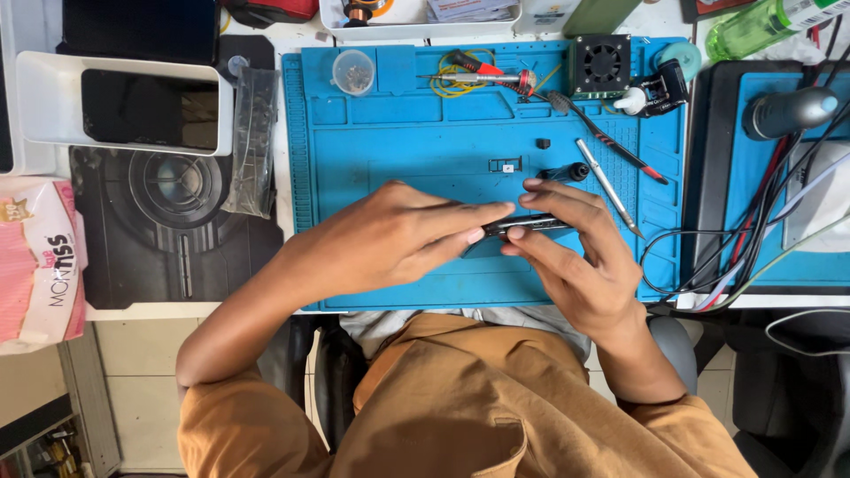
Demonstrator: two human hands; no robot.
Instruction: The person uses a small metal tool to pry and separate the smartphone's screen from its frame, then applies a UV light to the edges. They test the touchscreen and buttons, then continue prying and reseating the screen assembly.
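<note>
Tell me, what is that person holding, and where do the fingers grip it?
A thin dark flat device, seen edge-on. The right hand pinches its long edges; the left hand fingertips meet its near end.

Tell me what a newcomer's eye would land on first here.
First, the two hands meeting mid-frame: the left hand and right hand together pinch a slim dark device edge-on. Next, the bright blue work mat beneath them. Then the small black fan at the mat's far edge.

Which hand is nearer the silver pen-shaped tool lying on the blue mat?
Right. The right hand lies just left of the silver pen-shaped tool, fingers close to its shaft. The left hand sits farther left, beyond the dark slim device both hands hold.
</note>
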